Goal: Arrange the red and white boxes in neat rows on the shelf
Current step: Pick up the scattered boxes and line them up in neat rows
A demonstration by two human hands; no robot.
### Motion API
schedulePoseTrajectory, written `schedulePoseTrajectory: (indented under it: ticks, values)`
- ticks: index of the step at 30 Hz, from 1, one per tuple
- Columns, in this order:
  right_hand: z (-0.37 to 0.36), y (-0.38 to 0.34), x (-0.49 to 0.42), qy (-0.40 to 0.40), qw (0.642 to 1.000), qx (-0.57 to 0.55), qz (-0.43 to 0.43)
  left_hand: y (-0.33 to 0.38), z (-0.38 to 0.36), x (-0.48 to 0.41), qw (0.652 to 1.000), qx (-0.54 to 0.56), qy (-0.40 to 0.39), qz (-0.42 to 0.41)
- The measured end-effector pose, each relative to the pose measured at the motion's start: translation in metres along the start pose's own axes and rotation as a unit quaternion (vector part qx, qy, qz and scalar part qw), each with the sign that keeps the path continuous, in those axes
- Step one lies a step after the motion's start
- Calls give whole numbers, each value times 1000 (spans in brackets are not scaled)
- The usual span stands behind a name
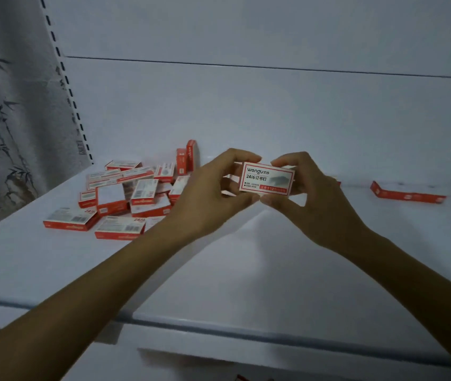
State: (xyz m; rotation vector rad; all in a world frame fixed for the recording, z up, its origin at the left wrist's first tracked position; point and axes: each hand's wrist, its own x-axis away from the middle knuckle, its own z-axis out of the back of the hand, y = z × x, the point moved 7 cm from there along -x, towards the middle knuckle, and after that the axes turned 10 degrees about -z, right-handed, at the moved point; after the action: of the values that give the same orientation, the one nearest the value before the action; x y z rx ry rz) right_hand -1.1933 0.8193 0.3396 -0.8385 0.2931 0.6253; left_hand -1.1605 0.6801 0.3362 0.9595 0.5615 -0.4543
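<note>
Both hands, left hand [208, 193] and right hand [312, 199], pinch one red and white box [267, 179] above the shelf [219, 257]; a loose pile of boxes [131, 193] lies near its back left corner.

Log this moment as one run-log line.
left hand: grips box | right hand: grips box | pile: loose on shelf

I seem to be in a shop: before me is a white metal display shelf [219, 270], its slotted upright [66, 81] at ten o'clock. Identical staple boxes [125, 193] lie heaped at nine o'clock.
</note>
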Motion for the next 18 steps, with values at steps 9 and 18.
schedulePoseTrajectory:
  ticks: [9,18]
  values:
    - [85,85,10,67,989,120,-60,7,-99,-61,998,-34,-44,-26]
    - [76,155,-1,-52,964,234,-113,-43,-149,-74,979,-162,-116,42]
